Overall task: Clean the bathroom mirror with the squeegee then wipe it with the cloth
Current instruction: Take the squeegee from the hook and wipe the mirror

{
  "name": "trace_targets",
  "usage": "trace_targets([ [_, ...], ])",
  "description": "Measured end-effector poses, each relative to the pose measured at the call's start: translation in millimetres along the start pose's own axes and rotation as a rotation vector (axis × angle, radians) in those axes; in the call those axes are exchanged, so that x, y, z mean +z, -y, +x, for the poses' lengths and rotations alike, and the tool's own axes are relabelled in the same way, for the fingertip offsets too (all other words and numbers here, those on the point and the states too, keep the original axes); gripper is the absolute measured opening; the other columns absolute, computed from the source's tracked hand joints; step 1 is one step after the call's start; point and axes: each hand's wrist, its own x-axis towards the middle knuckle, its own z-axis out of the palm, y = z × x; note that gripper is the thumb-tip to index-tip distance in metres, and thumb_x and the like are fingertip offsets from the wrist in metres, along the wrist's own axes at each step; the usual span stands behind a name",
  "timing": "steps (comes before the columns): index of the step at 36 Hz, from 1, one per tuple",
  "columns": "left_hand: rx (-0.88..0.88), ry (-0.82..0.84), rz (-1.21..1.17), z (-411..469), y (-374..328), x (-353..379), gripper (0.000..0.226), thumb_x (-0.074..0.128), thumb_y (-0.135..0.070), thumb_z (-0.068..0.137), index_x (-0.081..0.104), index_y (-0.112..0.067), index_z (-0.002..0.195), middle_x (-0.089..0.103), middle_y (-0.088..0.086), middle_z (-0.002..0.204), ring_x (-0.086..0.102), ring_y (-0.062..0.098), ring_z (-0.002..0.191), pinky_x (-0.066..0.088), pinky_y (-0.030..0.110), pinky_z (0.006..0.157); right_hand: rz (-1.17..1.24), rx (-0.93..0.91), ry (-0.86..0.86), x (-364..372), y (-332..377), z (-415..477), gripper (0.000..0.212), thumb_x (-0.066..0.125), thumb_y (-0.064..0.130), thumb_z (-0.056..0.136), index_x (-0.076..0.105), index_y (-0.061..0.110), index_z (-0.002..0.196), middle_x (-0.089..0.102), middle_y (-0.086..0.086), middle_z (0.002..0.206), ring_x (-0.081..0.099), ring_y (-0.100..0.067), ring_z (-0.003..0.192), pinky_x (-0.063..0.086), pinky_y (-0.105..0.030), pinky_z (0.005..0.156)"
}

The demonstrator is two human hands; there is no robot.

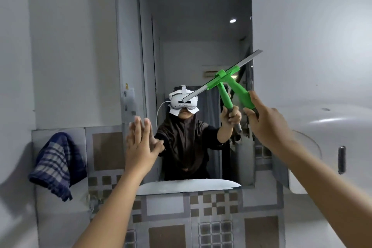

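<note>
The rectangular mirror [193,26] hangs on the grey wall straight ahead. My right hand [265,123] grips the handle of a green squeegee [239,88]. Its long grey blade lies diagonally against the glass, from the mirror's right edge down toward the middle. My left hand [141,143] is flat and open, its fingers up, pressed on or very near the mirror's lower left part. A blue and white checked cloth [57,164] hangs on the tiled wall at the left, away from both hands.
A patterned tile band [211,217] runs below the mirror. A white appliance or tank [330,147] with a dark handle stands at the right. The mirror shows a person with a headset, and a white basin edge [189,185] along its bottom.
</note>
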Motion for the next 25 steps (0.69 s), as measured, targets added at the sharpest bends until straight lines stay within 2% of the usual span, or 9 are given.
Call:
trace_targets([
  [4, 0.013, -0.008, -0.018, -3.5, -1.9, -1.5, 0.084, 0.041, -0.055, 0.090, -0.018, -0.030, 0.144, -0.027, -0.001, 0.152, -0.024, 0.018, 0.140, 0.000, 0.043, 0.117, 0.158, 0.144, -0.034, 17.8, 29.6, -20.0, 0.048, 0.041, 0.028, 0.096, 0.025, 0.027, 0.141, 0.060, -0.019, 0.085, 0.049, -0.030, 0.066, 0.040, -0.036, 0.058],
  [8, 0.036, -0.005, -0.120, -6.5, -5.6, -7.7, 0.085, 0.050, -0.045, 0.090, -0.010, -0.025, 0.146, -0.025, -0.001, 0.153, -0.026, 0.016, 0.139, -0.017, 0.033, 0.111, 0.360, 0.309, -0.069, 38.5, 73.1, -33.5, 0.035, 0.037, 0.028, 0.096, 0.028, 0.027, 0.130, 0.061, -0.012, 0.081, 0.059, -0.031, 0.067, 0.052, -0.043, 0.058],
  [10, 0.067, -0.011, -0.123, -8.2, -4.4, -9.1, 0.087, 0.054, -0.043, 0.089, -0.009, -0.023, 0.147, -0.024, 0.000, 0.153, -0.026, 0.015, 0.139, -0.026, 0.025, 0.106, 0.450, 0.402, -0.088, 46.2, 98.6, -36.8, 0.033, 0.036, 0.029, 0.096, 0.028, 0.025, 0.128, 0.060, -0.012, 0.079, 0.059, -0.033, 0.071, 0.052, -0.045, 0.061],
  [12, 0.086, 0.002, -0.101, -9.0, -0.4, -10.4, 0.090, 0.055, -0.043, 0.088, -0.012, -0.023, 0.146, -0.027, -0.001, 0.152, -0.029, 0.014, 0.138, -0.027, 0.023, 0.104, 0.515, 0.474, -0.104, 53.3, 123.3, -38.6, 0.033, 0.036, 0.028, 0.096, 0.030, 0.021, 0.128, 0.058, -0.010, 0.077, 0.058, -0.033, 0.074, 0.048, -0.040, 0.060],
  [14, 0.100, 0.011, -0.104, -8.3, 3.6, -9.5, 0.092, 0.057, -0.042, 0.087, -0.011, -0.025, 0.146, -0.026, -0.001, 0.152, -0.027, 0.015, 0.139, -0.020, 0.029, 0.110, 0.558, 0.512, -0.116, 59.5, 147.9, -40.3, 0.032, 0.037, 0.025, 0.096, 0.032, 0.018, 0.127, 0.056, -0.008, 0.076, 0.058, -0.031, 0.073, 0.046, -0.039, 0.057],
  [16, 0.121, 0.003, -0.125, -8.0, 7.8, -7.5, 0.092, 0.061, -0.040, 0.085, -0.005, -0.024, 0.148, -0.017, 0.001, 0.155, -0.018, 0.020, 0.142, -0.002, 0.040, 0.116, 0.582, 0.534, -0.124, 65.7, 170.9, -40.6, 0.032, 0.037, 0.024, 0.096, 0.032, 0.016, 0.127, 0.053, -0.003, 0.072, 0.058, -0.029, 0.072, 0.044, -0.037, 0.058],
  [19, 0.138, -0.007, -0.123, -10.0, 15.7, -6.7, 0.088, 0.059, -0.040, 0.085, 0.001, -0.021, 0.148, -0.008, 0.004, 0.156, -0.008, 0.024, 0.143, 0.010, 0.045, 0.115, 0.576, 0.571, -0.107, 75.4, 201.1, -38.1, 0.040, 0.037, 0.027, 0.097, 0.026, 0.019, 0.134, 0.057, -0.007, 0.079, 0.060, -0.033, 0.081, 0.045, -0.038, 0.063],
  [23, 0.163, -0.003, -0.059, -13.5, 19.4, -8.0, 0.075, 0.033, -0.041, 0.086, -0.003, -0.019, 0.148, -0.015, 0.006, 0.155, -0.013, 0.025, 0.142, 0.006, 0.044, 0.117, 0.435, 0.440, 0.000, 90.8, 234.3, -46.3, 0.052, 0.037, 0.033, 0.096, 0.015, 0.022, 0.142, 0.064, -0.015, 0.098, 0.062, -0.034, 0.089, 0.045, -0.036, 0.066],
  [25, 0.157, 0.014, -0.020, -17.5, 15.4, -5.8, 0.075, 0.034, -0.040, 0.089, -0.008, -0.020, 0.147, -0.022, 0.005, 0.153, -0.019, 0.024, 0.141, -0.002, 0.041, 0.116, 0.369, 0.373, 0.070, 93.8, 237.2, -51.6, 0.059, 0.038, 0.034, 0.096, 0.009, 0.022, 0.146, 0.063, -0.015, 0.103, 0.061, -0.034, 0.093, 0.045, -0.038, 0.070],
])
